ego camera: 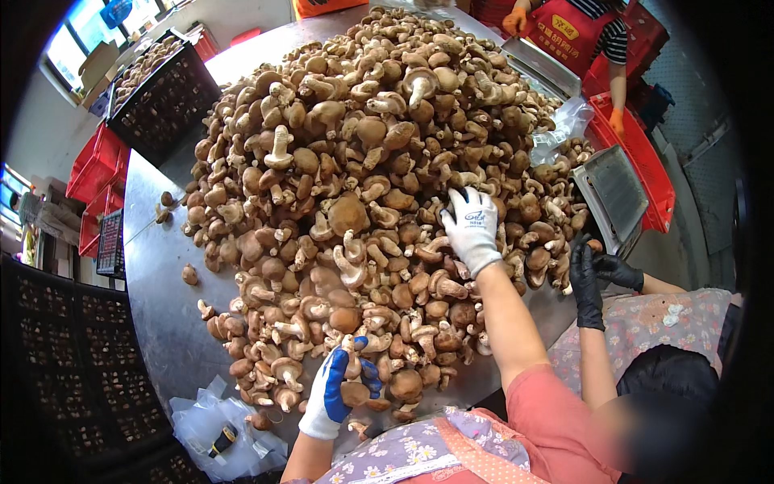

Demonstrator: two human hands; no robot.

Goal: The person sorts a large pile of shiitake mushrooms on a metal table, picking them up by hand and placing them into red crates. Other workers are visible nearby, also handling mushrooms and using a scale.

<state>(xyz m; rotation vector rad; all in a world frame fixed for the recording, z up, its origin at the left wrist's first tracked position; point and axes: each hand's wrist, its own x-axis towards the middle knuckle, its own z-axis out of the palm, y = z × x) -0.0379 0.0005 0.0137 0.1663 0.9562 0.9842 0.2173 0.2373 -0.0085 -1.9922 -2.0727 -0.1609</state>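
Observation:
A large heap of shiitake mushrooms (347, 214) covers much of the metal table (145, 266). My left hand (338, 387), in a white glove with blue coating, is at the heap's near edge with its fingers around a shiitake mushroom (355, 393); part of the grip is hidden. My right hand (474, 227), in a similar white glove, reaches far onto the right side of the heap, back upward. Its fingertips are among the mushrooms, and whether they grip one is hidden.
Close on the right, a co-worker's black-gloved hands (589, 278) hold a mushroom. Weighing scales (611, 187) and a red crate (656, 187) stand beyond. Another co-worker in a red apron (562, 33) is at the far right. Plastic bags (224, 429) lie near left; a black crate (163, 97) stands far left.

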